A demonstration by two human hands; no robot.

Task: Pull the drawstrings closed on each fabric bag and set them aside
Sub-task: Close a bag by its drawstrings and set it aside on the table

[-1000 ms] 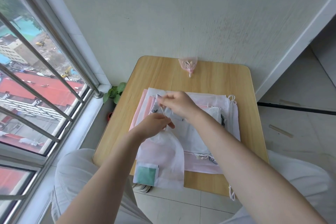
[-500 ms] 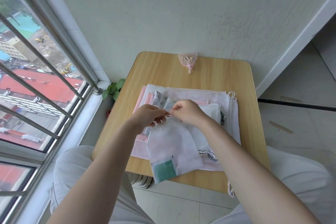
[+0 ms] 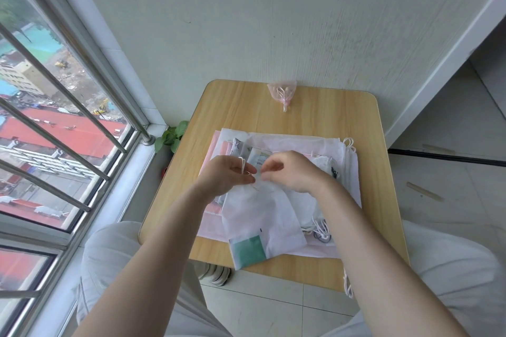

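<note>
A white fabric bag (image 3: 262, 219) with a green label at its lower corner lies on top of a pile of white and pink fabric bags (image 3: 342, 156) on the small wooden table (image 3: 323, 115). My left hand (image 3: 228, 175) and my right hand (image 3: 290, 169) meet at the bag's gathered mouth. Each hand pinches a thin white drawstring there, and a loop of string crosses my left fingers. A small pink bag (image 3: 282, 91), drawn closed, rests at the table's far edge against the wall.
A barred window (image 3: 54, 117) runs along the left, with a small green plant (image 3: 171, 137) in the corner by the table. A grey wall stands right behind the table. My knees sit under the near edge, over a tiled floor.
The white bag has been turned and slid so its mouth sits between my hands. My right hand came down from above the pile to meet my left, and both now pinch the strings.
</note>
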